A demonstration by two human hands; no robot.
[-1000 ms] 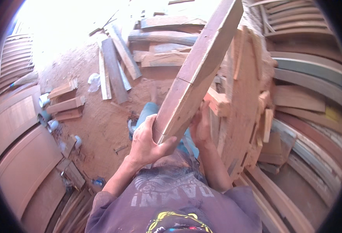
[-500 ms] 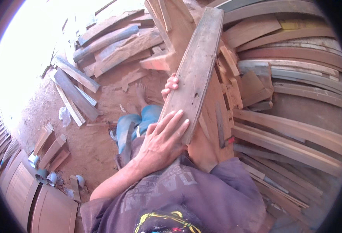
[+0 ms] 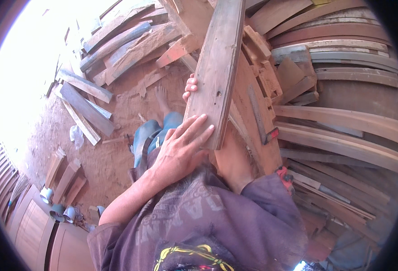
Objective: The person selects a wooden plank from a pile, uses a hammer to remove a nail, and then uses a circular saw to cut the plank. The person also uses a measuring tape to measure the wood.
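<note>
A long weathered plank (image 3: 217, 63) with a knot hole slants up and away from my body, its far end cut off by the top of the view. My left hand (image 3: 178, 147) rests on its near end, fingers stretched flat over the upper face. From below, my right hand (image 3: 190, 87) grips the plank; only its fingertips show, curled over the left edge. The right forearm passes underneath and is partly hidden. Under the plank lies a broad reddish-brown wooden surface (image 3: 253, 104).
Stacked boards (image 3: 339, 122) fill the right side. More timber (image 3: 117, 49) is heaped at the far left, with loose offcuts (image 3: 86, 108) on the dusty ground. A narrow dark strip with a red end (image 3: 271, 135) lies right of the plank. Panelled wood (image 3: 27, 207) stands lower left.
The plank and both hands have shifted up and slightly left in the view, and the plank's far end has left the picture. The surroundings have shifted a little too. Both hands keep their placement.
</note>
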